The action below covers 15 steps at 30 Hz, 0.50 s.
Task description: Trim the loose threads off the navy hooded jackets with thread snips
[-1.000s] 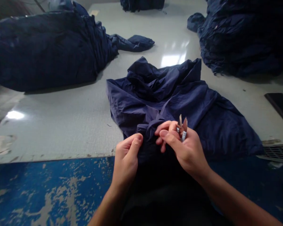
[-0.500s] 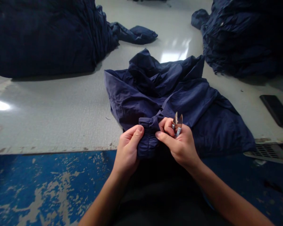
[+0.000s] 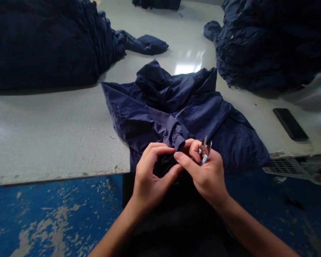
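Observation:
A crumpled navy garment [image 3: 176,107] lies on the pale table [image 3: 56,125], its near end hanging over the front edge towards me. My left hand [image 3: 149,175] pinches a fold of this cloth between thumb and fingers at the table's edge. My right hand [image 3: 203,171] grips the same fold with thumb and forefinger. Small metal thread snips [image 3: 205,151] are tucked in that hand's other fingers, blades pointing up and away from the cloth. The two hands touch at the fingertips.
A big heap of navy garments [image 3: 42,43] fills the far left, another heap [image 3: 270,43] the far right. A black phone [image 3: 290,124] lies at the right near a metal grille [image 3: 283,166]. Worn blue floor [image 3: 42,217] shows below the table edge.
My left hand has turned palm-up and curled around the fold, closing against the right hand. The cuff-like end it showed before is now bunched between both hands. The view shifted slightly.

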{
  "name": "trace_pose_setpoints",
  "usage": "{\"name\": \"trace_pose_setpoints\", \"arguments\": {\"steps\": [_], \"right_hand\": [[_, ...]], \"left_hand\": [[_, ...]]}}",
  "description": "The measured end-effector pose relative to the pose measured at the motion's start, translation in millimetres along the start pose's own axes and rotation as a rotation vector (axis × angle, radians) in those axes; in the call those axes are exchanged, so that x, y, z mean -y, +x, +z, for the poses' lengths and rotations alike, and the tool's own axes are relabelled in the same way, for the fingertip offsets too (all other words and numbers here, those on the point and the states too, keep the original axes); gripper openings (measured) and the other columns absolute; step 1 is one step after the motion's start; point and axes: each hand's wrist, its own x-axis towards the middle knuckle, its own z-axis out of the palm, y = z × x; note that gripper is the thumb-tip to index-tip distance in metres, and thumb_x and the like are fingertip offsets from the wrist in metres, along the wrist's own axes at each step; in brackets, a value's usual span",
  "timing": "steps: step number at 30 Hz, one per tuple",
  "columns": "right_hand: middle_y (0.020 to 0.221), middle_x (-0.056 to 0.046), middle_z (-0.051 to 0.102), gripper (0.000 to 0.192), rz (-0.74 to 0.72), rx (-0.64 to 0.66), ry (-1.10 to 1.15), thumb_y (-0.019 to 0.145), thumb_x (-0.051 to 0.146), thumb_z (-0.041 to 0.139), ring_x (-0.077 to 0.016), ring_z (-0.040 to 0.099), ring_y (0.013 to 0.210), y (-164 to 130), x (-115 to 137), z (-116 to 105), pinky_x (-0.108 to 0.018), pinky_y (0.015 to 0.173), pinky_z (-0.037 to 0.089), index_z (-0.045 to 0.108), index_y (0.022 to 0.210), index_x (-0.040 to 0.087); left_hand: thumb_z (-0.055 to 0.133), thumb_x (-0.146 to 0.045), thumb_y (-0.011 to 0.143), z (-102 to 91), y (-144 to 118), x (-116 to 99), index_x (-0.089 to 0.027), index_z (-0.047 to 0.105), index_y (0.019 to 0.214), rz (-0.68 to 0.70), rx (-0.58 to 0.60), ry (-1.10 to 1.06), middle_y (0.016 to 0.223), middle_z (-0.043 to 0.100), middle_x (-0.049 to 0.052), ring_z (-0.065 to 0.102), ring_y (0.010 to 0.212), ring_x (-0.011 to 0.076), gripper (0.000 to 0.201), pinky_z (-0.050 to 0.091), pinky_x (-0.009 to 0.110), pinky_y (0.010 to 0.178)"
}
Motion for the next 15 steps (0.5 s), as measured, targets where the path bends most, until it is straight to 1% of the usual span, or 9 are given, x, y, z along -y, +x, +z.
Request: {"name": "trace_pose_setpoints", "arguments": {"steps": [2,4,6,9,13,15], "right_hand": [[0.096,-0.003,0.07,0.047,0.063,-0.044,0.1,0.092,0.027,0.077,-0.0168,0.067,0.082,2.8,-9.4,-4.7,-0.03,0.075,0.056,0.037,0.068,0.023],[0.103,-0.003,0.072,0.049,0.141,-0.028,0.218,0.09,0.029,0.08,-0.0146,0.068,0.072,5.5,-19.8,-7.8,-0.029,0.069,0.057,0.037,0.068,0.023],[0.105,-0.003,0.074,0.052,0.224,0.013,0.312,0.085,0.032,0.085,-0.0131,0.066,0.063,6.9,-28.9,-8.6,-0.029,0.062,0.057,0.037,0.069,0.023],[0.1,-0.002,0.074,0.053,0.287,0.011,0.369,0.077,0.031,0.092,-0.0142,0.067,0.063,7.0,-38.0,-7.3,-0.03,0.063,0.058,0.04,0.069,0.022],[0.092,0.0,0.071,0.055,0.343,-0.057,0.475,0.069,0.024,0.095,-0.0134,0.065,0.064,8.8,-40.7,-3.9,-0.029,0.063,0.059,0.041,0.064,0.021],[0.088,0.001,0.069,0.056,0.391,-0.1,0.532,0.064,0.022,0.097,-0.0121,0.063,0.064,11.5,-39.2,-1.9,-0.026,0.063,0.058,0.041,0.061,0.02]], "left_hand": [[0.08,-0.023,0.095,-1.1,0.8,-1.4,-0.024,0.073,0.112,-0.028,0.033,0.045,0.113,0.068,0.005,0.064,0.109,0.02,0.019,0.052,0.032,0.095],[0.077,-0.026,0.098,-1.1,0.7,-2.8,-0.024,0.074,0.112,-0.125,0.049,0.023,0.106,0.069,0.004,0.066,0.099,0.0179,0.015,0.052,0.03,0.086],[0.075,-0.029,0.099,0.9,-0.3,-3.3,-0.023,0.072,0.116,-0.245,0.079,-0.075,0.1,0.072,0.003,0.068,0.091,0.0164,0.018,0.054,0.028,0.08],[0.075,-0.033,0.099,5.5,-1.6,-1.6,-0.021,0.069,0.118,-0.358,0.101,-0.197,0.099,0.075,0.003,0.072,0.09,0.0173,0.023,0.057,0.028,0.082],[0.072,-0.035,0.101,9.4,-1.7,3.4,-0.02,0.07,0.114,-0.408,0.06,-0.172,0.101,0.075,0.003,0.072,0.091,0.0164,0.019,0.057,0.025,0.081],[0.07,-0.033,0.102,11.1,-2.9,5.8,-0.021,0.07,0.117,-0.362,0.029,-0.074,0.105,0.075,0.004,0.072,0.094,0.0166,0.019,0.057,0.026,0.083]]}}
